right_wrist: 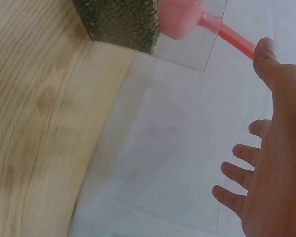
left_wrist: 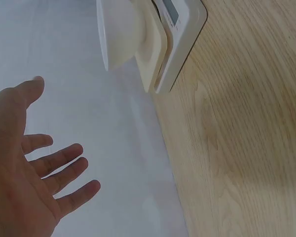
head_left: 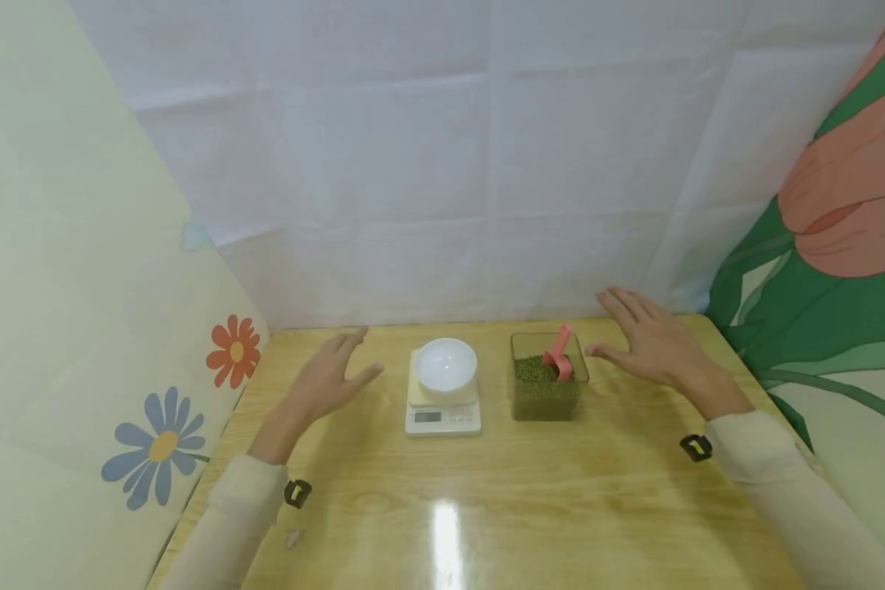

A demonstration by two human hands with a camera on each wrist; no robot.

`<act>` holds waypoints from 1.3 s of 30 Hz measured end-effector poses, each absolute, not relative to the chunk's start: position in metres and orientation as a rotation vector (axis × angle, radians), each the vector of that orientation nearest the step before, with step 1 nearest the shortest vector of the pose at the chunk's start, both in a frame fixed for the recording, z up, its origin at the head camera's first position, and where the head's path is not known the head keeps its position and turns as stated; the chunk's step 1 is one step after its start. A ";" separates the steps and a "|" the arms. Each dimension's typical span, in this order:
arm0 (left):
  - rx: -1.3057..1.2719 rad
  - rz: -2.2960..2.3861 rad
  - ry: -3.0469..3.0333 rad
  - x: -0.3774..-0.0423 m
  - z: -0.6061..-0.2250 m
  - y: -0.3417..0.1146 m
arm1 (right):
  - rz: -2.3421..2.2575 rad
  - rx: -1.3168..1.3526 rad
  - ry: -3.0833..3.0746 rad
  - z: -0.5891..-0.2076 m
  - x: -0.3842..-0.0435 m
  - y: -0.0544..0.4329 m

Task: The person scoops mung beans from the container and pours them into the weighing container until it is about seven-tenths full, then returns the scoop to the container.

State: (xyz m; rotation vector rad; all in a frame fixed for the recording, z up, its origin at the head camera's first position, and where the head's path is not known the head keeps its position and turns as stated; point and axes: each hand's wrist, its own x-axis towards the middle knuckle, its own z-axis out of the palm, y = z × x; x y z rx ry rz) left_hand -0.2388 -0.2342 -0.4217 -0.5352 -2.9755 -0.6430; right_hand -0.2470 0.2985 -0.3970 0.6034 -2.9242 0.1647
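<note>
My left hand is held over the table's left side with its fingers spread, holding nothing. To its right a white bowl sits on a kitchen scale with a small display. On the other side my right hand also has its fingers extended and holds nothing. Nearest to it stands a clear square container of small green beans. A pink scoop leans in the beans with its handle up past the rim. In the right wrist view the thumb overlaps the tip of the scoop's handle.
The wooden table ends at a hanging white cloth behind the scale and container. Cloths with printed flowers hang at both sides. A small pale scrap shows beside the left sleeve.
</note>
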 end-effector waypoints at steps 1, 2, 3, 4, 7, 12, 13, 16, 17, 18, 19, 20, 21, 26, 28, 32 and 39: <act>-0.538 -0.646 -2.972 -0.238 -0.422 -0.233 | 0.166 0.604 -2.920 -0.397 -0.246 0.297; -0.539 -0.653 -2.968 -0.236 -0.422 -0.232 | 0.158 0.607 -2.914 -0.396 -0.244 0.296; -0.540 -0.658 -2.963 -0.235 -0.423 -0.230 | 0.149 0.611 -2.910 -0.395 -0.243 0.294; -0.543 -0.662 -2.959 -0.233 -0.423 -0.229 | 0.142 0.614 -2.909 -0.394 -0.241 0.292; -0.553 -0.671 -2.947 -0.229 -0.426 -0.227 | 0.117 0.627 -2.900 -0.392 -0.236 0.287; -0.561 -0.691 -2.938 -0.223 -0.431 -0.222 | 0.111 0.662 -2.872 -0.390 -0.231 0.281; -0.563 -0.692 -2.938 -0.222 -0.432 -0.221 | 0.110 0.668 -2.865 -0.390 -0.230 0.280; -0.564 -0.703 -2.936 -0.219 -0.437 -0.218 | 0.103 0.681 -2.850 -0.388 -0.227 0.277; -0.565 -0.710 -2.933 -0.219 -0.438 -0.218 | 0.097 0.687 -2.848 -0.388 -0.226 0.275; -0.567 -0.717 -2.930 -0.218 -0.439 -0.217 | 0.092 0.693 -2.847 -0.388 -0.225 0.274; -0.571 -0.724 -2.927 -0.217 -0.441 -0.216 | 0.091 0.699 -2.846 -0.387 -0.224 0.272; -0.576 -0.735 -2.923 -0.217 -0.442 -0.216 | 0.091 0.709 -2.843 -0.387 -0.223 0.271; -0.579 -0.739 -2.921 -0.216 -0.444 -0.215 | 0.093 0.720 -2.839 -0.387 -0.222 0.270; -0.592 -0.753 -2.922 -0.214 -0.451 -0.212 | 0.107 0.774 -2.801 -0.386 -0.220 0.264; -0.599 -0.753 -2.919 -0.213 -0.454 -0.211 | 0.110 0.791 -2.781 -0.387 -0.221 0.262; -0.598 -0.765 -2.925 -0.211 -0.458 -0.209 | 0.113 0.828 -2.743 -0.388 -0.222 0.259; -0.566 -0.883 -2.932 -0.208 -0.469 -0.206 | 0.150 0.891 -2.731 -0.388 -0.225 0.252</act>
